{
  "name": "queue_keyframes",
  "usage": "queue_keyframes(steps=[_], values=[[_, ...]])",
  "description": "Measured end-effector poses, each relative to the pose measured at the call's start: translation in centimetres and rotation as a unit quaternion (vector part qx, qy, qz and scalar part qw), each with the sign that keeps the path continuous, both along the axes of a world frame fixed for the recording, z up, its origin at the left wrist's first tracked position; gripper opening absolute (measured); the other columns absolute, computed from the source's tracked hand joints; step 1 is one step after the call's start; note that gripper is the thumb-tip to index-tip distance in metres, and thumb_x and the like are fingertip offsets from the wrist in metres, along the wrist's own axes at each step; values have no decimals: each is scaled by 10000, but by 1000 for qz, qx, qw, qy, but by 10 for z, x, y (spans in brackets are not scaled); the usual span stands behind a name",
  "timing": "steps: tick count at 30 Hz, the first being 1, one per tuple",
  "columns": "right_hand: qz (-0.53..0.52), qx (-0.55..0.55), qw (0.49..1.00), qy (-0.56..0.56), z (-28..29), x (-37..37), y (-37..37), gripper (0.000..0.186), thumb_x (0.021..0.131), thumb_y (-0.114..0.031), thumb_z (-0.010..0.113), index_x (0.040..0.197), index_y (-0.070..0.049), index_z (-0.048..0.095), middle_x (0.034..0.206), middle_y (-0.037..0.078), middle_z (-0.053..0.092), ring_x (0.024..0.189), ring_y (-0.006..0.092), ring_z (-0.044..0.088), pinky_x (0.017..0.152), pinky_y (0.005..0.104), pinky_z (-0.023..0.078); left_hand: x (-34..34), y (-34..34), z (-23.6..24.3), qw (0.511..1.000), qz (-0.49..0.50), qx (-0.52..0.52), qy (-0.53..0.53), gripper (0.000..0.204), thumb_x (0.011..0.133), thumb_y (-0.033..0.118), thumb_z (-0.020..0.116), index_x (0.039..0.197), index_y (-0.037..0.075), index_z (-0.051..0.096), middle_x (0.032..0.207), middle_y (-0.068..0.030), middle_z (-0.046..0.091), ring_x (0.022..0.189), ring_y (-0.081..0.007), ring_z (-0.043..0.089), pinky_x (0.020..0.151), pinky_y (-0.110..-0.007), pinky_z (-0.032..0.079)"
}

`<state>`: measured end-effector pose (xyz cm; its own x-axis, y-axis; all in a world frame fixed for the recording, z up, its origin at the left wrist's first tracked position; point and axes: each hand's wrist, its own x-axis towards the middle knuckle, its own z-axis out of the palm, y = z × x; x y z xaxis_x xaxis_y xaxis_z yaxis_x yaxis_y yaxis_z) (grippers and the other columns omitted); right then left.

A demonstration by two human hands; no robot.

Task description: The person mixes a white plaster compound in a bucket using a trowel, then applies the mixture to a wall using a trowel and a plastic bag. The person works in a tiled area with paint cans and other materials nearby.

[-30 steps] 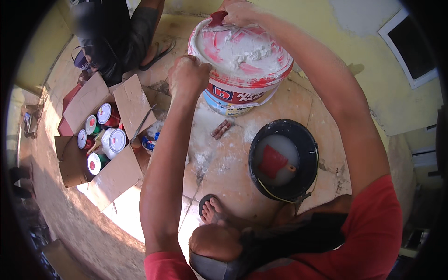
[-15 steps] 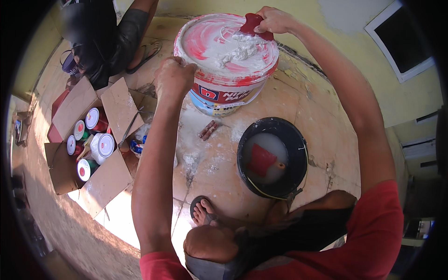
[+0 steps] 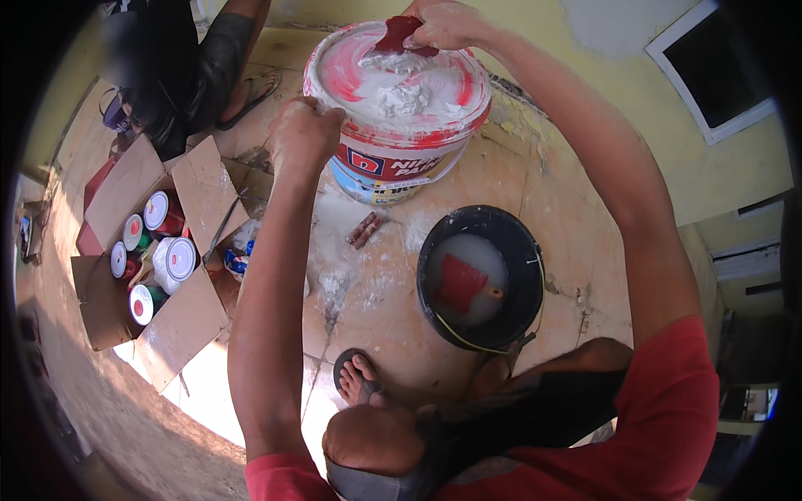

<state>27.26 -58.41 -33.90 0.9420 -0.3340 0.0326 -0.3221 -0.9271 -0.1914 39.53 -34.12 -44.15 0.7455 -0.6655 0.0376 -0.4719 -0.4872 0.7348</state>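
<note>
My right hand (image 3: 447, 25) grips a dark red plastic scraper (image 3: 396, 35) over the far side of a paint bucket's lid. White paste (image 3: 403, 98) lies heaped and smeared across the red and white lid (image 3: 351, 107), with more clinging beneath the scraper's edge. Closed around the lid's left rim is my left hand (image 3: 305, 138). The paint bucket (image 3: 380, 179) stands upright on the tiled floor.
Nearer to me stands a black bucket (image 3: 535, 288) of cloudy water with a red scraper (image 3: 461, 282) in it. An open cardboard box (image 3: 180, 355) of paint cans is on the left. Beyond it sits another person (image 3: 180, 92). Brown pieces (image 3: 364, 230) lie on the floor.
My right hand has drawn the scraper leftward over the lid, and the paste has bunched toward the middle. My left hand keeps its hold on the rim.
</note>
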Motion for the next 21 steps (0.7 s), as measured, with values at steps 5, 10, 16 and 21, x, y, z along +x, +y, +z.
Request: queue_keyframes(steps=[5,10,16,21], values=[[58,-44,997,25,-28,16,-74,412,749,-128,693,1145,-135,806,1085,160,788,991,301,759,889,419,591,-3,-2,1,1000,13,-8,2,592,818,338,786,1265,-40,708,1246,-214,736,1161,-326,715,1024,-398,521],[31,-69,997,21,-31,-34,-73,367,775,-150,708,1131,-103,785,1048,167,782,983,317,744,896,431,570,-1,4,0,1000,13,-7,-11,596,811,330,792,1266,-46,707,1255,-219,730,1171,-325,710,1031,-394,519],[-121,-100,985,71,-8,-61,33,325,827,-192,721,1086,3,730,989,222,754,942,348,722,853,464,544,0,6,6,1000,8,-11,27,620,807,327,804,1286,-52,694,1260,-229,726,1186,-318,706,1038,-390,518],[-234,-10,970,66,2,-23,78,372,822,-218,666,1107,8,743,1027,232,756,976,368,736,872,464,574,1,2,-2,998,13,-28,54,647,809,340,814,1312,-45,682,1278,-221,722,1194,-312,704,1041,-391,517]])
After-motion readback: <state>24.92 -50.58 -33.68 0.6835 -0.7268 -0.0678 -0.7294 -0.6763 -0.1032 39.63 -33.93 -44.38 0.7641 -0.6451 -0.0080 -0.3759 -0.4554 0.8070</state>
